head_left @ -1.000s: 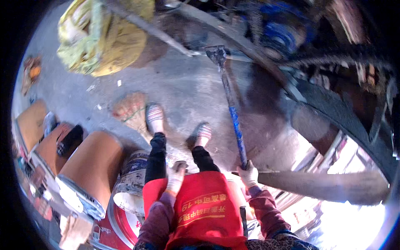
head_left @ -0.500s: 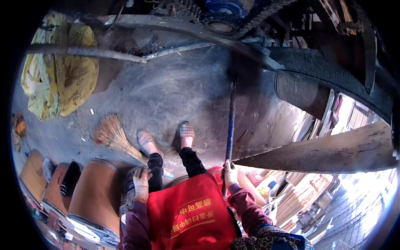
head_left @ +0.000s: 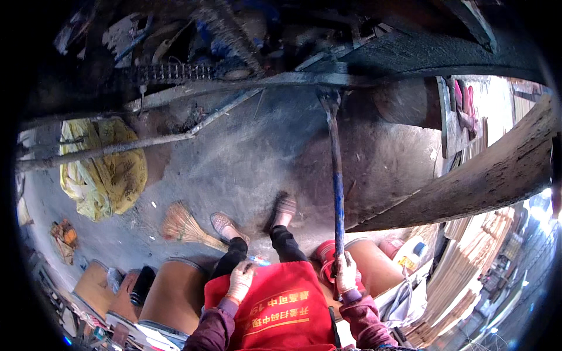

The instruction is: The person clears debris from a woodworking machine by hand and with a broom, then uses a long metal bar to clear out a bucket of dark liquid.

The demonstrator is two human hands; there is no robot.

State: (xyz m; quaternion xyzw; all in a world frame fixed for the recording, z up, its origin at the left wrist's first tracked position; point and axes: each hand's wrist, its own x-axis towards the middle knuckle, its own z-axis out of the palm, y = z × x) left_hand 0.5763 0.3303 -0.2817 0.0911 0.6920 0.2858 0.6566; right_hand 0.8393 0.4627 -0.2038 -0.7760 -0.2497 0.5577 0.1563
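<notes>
My right hand (head_left: 346, 272), in a pale work glove, is wrapped round the lower part of a long pole (head_left: 338, 193) with blue paint on its shaft. The pole runs forward from me, and its dark, widened far end lies under a beam of the machine. What kind of tool it is I cannot make out. My left hand (head_left: 240, 281), gloved too, hangs in front of the red apron (head_left: 275, 310) with its fingers curled together. Anything inside them is hidden. A straw broom (head_left: 188, 225) lies on the floor beside my left foot.
A dark machine frame (head_left: 246, 82) spans the far side. Yellow sacks (head_left: 105, 169) lie at the left. Brown drums (head_left: 171, 291) stand at the near left. At the right are a large slanting panel (head_left: 468, 175), a red bucket (head_left: 325, 251) and stacked thin wooden sheets (head_left: 468, 251).
My left hand has come rightward from beside the drums to the front of the apron. My right hand keeps its hold on the pole. The view has shifted, showing more of the machine.
</notes>
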